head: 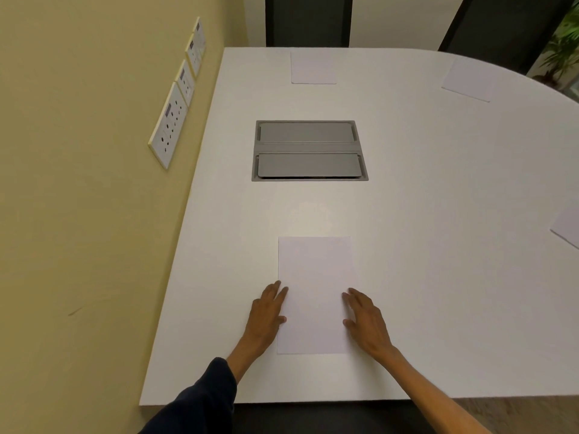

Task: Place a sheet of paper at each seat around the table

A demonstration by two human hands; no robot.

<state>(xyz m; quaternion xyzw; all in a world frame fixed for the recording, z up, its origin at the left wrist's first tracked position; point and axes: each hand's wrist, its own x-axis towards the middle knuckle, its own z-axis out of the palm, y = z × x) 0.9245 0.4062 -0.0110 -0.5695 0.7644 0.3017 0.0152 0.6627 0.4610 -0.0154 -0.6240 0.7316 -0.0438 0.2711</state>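
Hands (268, 311) (366, 321) flat at sheet (313, 277) edges

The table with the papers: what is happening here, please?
A person is laying paper out on a white table. The left hand and the right hand rest flat at the side edges of the nearest sheet. Three more lie at other places: the far sheet, the far-right sheet and the right sheet, cut off by the frame.
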